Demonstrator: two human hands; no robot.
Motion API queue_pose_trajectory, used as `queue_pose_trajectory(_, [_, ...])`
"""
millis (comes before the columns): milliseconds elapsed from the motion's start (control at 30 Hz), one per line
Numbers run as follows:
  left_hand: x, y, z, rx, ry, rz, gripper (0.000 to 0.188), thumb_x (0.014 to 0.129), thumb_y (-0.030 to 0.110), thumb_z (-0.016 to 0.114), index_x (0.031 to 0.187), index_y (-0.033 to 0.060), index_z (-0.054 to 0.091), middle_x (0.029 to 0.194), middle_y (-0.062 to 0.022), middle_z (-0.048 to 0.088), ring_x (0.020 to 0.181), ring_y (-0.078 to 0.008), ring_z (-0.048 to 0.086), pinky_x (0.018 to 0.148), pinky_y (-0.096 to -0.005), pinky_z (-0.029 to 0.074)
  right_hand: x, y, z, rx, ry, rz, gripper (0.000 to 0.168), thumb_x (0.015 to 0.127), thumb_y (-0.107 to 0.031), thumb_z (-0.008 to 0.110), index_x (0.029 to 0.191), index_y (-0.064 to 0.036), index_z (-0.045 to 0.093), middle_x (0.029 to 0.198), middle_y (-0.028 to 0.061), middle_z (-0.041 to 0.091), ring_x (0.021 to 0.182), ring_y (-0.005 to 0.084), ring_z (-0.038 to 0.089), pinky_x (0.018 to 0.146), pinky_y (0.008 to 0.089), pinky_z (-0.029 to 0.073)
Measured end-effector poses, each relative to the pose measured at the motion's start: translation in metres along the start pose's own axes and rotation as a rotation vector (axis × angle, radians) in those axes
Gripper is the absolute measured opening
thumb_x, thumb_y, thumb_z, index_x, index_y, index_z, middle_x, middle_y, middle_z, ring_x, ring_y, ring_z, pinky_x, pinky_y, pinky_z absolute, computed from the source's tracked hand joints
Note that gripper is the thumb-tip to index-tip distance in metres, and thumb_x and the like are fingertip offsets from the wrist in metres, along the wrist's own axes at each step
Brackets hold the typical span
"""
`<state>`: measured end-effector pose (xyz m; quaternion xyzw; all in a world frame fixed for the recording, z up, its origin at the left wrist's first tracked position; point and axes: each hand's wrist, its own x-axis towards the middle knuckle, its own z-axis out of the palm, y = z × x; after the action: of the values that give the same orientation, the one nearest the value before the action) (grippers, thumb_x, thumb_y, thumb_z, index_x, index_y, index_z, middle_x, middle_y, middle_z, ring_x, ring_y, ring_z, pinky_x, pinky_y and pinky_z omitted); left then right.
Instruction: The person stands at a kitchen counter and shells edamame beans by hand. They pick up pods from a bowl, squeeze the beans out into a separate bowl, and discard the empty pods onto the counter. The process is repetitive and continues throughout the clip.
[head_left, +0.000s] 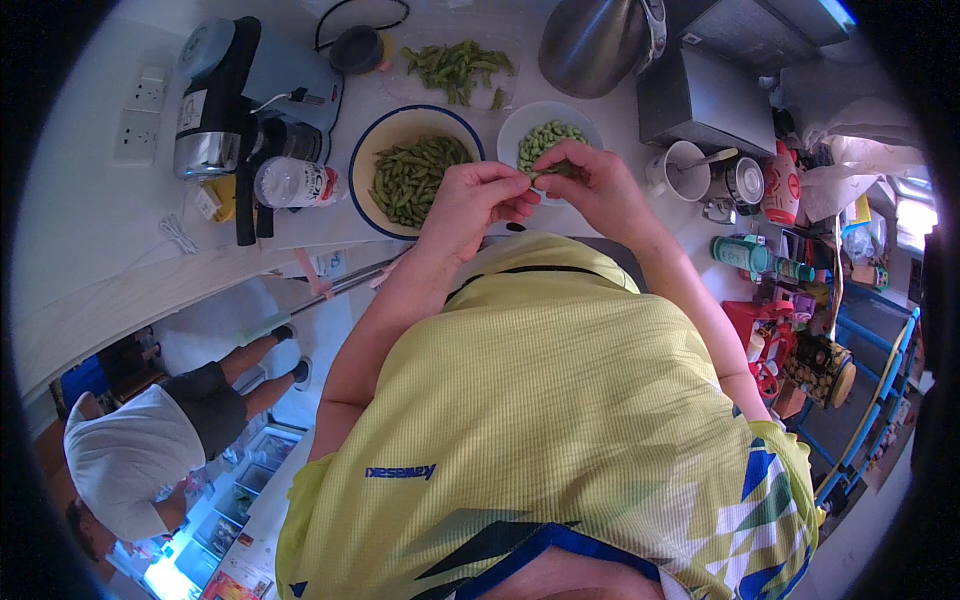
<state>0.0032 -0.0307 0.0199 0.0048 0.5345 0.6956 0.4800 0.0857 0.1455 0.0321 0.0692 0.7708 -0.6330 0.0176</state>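
Observation:
My left hand (480, 196) and my right hand (596, 187) meet fingertip to fingertip over the near edge of a white bowl (510, 124). Pinched between them is a small green edamame pod (533, 178), mostly covered by the fingers. Inside the white bowl lie shelled green beans (551, 135). Left of it, partly behind my left hand, a cream enamel bowl with a blue rim (365, 169) holds many unshelled pods (412, 176). Behind both bowls, a clear plastic tray (510, 94) carries green pods or empty hulls (459, 66); which of these cannot be told.
A metal kettle (592, 49) stands behind the white bowl. To the left are a blue-grey kitchen appliance (285, 75) and a clear plastic bottle (289, 182). On the right is a white mug (679, 172) with a spoon. Another person (142, 450) bends at a lit refrigerator, lower left.

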Motion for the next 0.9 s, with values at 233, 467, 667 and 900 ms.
queue_pose_trajectory(233, [0.008,-0.021,0.004,0.352,0.113,0.139,0.015,0.092,0.012,0.058,0.089,-0.0009,0.065,0.074,-0.0049,0.065,0.063,-0.0089,0.059,0.058,-0.0234,0.048,-0.001,0.011,0.011,-0.544,0.295,-0.511,0.020,0.076,-0.006,0.072,0.095,-0.006,0.065,0.079,0.0126,0.061,0.070,0.0308,0.060,0.067,0.0351,0.050])
queue_pose_trajectory(467, [0.000,-0.018,0.008,0.487,-0.058,0.204,0.013,0.093,0.013,0.058,0.088,0.0030,0.065,0.072,0.0011,0.061,0.063,-0.0047,0.053,0.056,-0.0204,0.042,-0.013,0.030,-0.003,0.324,-0.017,0.122,0.011,0.083,-0.005,0.070,0.092,0.001,0.067,0.086,0.0045,0.065,0.077,0.0136,0.062,0.070,0.0266,0.050])
queue_pose_trajectory(667, [0.029,0.030,-0.012,0.841,0.216,0.459,0.016,0.088,0.014,0.061,0.092,0.0009,0.069,0.071,-0.0024,0.065,0.062,-0.0080,0.056,0.059,-0.0252,0.046,-0.001,0.049,-0.014,0.158,0.228,0.150,0.016,0.084,-0.012,0.068,0.096,-0.002,0.067,0.082,0.0068,0.068,0.074,0.0127,0.063,0.067,0.0269,0.049])
queue_pose_trajectory(900, [0.124,0.065,-0.095,1.661,0.592,1.009,0.039,0.086,0.027,0.068,0.114,0.0016,0.060,0.077,-0.0128,0.069,0.069,-0.0244,0.067,0.069,-0.0350,0.051,0.011,0.061,-0.017,-0.641,0.298,-0.118,0.017,0.078,-0.010,0.066,0.094,-0.004,0.067,0.088,0.0147,0.063,0.078,0.0331,0.063,0.069,0.0396,0.050])
